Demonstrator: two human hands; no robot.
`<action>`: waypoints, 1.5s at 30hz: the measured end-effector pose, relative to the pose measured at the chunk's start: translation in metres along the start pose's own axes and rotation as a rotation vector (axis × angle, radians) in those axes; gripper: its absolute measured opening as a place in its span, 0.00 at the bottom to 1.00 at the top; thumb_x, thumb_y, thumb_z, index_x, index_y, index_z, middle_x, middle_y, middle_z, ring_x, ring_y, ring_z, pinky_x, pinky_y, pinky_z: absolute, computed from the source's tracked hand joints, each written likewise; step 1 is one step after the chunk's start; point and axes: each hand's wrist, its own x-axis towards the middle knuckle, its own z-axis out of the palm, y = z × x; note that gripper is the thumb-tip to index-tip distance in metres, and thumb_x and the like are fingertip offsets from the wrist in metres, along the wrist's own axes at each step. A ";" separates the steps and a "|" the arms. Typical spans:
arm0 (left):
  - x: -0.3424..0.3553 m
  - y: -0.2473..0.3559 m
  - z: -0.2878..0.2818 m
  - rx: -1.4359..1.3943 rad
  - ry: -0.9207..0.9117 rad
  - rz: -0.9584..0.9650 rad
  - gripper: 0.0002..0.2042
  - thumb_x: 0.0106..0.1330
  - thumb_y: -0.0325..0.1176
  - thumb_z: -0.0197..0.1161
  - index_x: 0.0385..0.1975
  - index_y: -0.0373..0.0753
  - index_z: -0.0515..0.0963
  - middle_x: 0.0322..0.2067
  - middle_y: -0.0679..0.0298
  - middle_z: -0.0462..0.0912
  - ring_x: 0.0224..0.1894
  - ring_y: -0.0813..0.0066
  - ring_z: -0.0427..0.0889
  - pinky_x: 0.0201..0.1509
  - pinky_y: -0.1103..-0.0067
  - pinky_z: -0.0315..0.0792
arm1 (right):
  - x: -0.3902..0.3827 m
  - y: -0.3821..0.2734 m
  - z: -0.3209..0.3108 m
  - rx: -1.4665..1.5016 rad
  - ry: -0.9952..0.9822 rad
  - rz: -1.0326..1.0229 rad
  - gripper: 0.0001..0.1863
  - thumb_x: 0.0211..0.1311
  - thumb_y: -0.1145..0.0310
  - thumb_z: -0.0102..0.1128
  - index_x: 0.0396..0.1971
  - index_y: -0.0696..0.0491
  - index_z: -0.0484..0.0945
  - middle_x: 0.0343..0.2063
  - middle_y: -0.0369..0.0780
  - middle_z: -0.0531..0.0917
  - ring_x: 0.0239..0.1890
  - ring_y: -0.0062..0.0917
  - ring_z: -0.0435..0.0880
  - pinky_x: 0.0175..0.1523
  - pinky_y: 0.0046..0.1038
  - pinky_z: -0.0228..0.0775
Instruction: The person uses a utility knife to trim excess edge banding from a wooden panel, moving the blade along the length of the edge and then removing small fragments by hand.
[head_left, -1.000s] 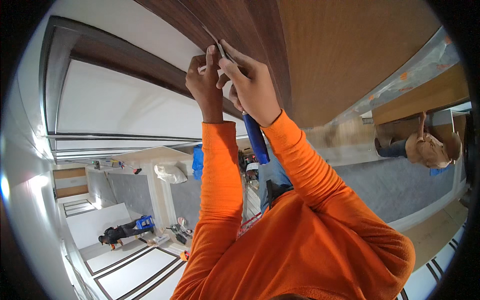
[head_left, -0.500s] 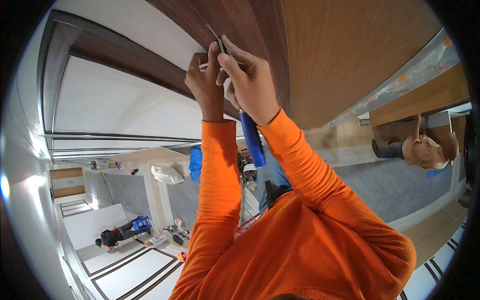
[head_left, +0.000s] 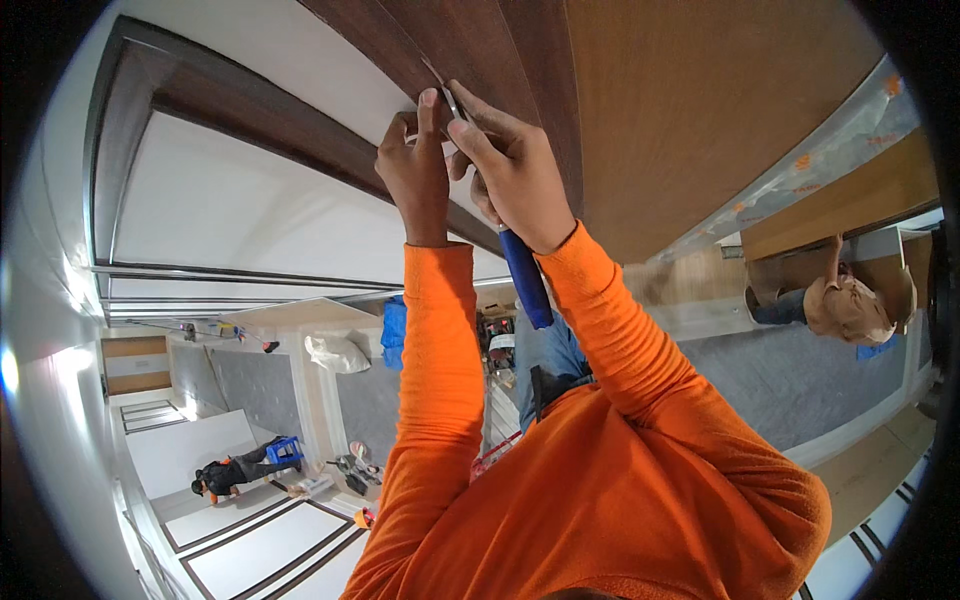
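Note:
Both hands are raised at a dark brown wood panel (head_left: 465,40). My right hand (head_left: 525,175) is closed around a tool with a blue handle (head_left: 525,285), which sticks out below the wrist. At that hand's fingertips shows a thin metal piece (head_left: 453,103), its narrow end pointing up along the panel. Whether metal and handle are one tool is hidden by the hand. My left hand (head_left: 413,175) is closed beside it, index finger up against or close to the metal, the other fingers curled; what it pinches, if anything, does not show.
A lighter wood panel (head_left: 700,110) adjoins on the right, edged with plastic film (head_left: 800,165). White wall panels (head_left: 250,200) with dark trim are at left. One co-worker (head_left: 850,300) is at right, another (head_left: 235,470) at lower left by a blue stool (head_left: 284,450). A white bag (head_left: 337,353) lies on the floor.
My right hand has shifted slightly right and down, and the blue handle has moved right with it. My left hand has moved a little right and down, still close to the metal piece.

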 end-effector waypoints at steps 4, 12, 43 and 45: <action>0.001 -0.012 0.002 0.003 0.025 0.137 0.28 0.70 0.57 0.63 0.25 0.32 0.80 0.20 0.59 0.81 0.24 0.75 0.79 0.30 0.77 0.72 | 0.000 0.004 0.007 0.019 0.046 -0.043 0.24 0.75 0.67 0.57 0.67 0.58 0.73 0.20 0.36 0.81 0.13 0.10 0.70 0.15 0.18 0.59; 0.004 -0.010 -0.003 0.002 0.007 0.066 0.29 0.66 0.58 0.66 0.31 0.30 0.85 0.25 0.57 0.86 0.28 0.71 0.85 0.36 0.75 0.76 | 0.000 0.002 0.008 0.116 0.013 0.021 0.25 0.76 0.66 0.56 0.69 0.58 0.70 0.21 0.36 0.81 0.11 0.10 0.69 0.14 0.17 0.58; 0.006 0.006 0.000 -0.013 0.054 0.053 0.26 0.68 0.55 0.67 0.28 0.32 0.84 0.24 0.59 0.86 0.29 0.73 0.85 0.36 0.76 0.76 | 0.003 -0.003 0.000 -0.037 -0.023 -0.036 0.25 0.74 0.67 0.57 0.68 0.57 0.71 0.20 0.35 0.81 0.12 0.10 0.69 0.15 0.17 0.59; 0.005 0.005 0.000 -0.011 0.043 0.065 0.26 0.68 0.55 0.67 0.28 0.32 0.83 0.24 0.59 0.86 0.28 0.75 0.84 0.35 0.77 0.75 | 0.005 -0.004 0.000 -0.068 -0.008 -0.061 0.25 0.74 0.68 0.57 0.68 0.57 0.72 0.20 0.35 0.81 0.12 0.09 0.70 0.15 0.16 0.60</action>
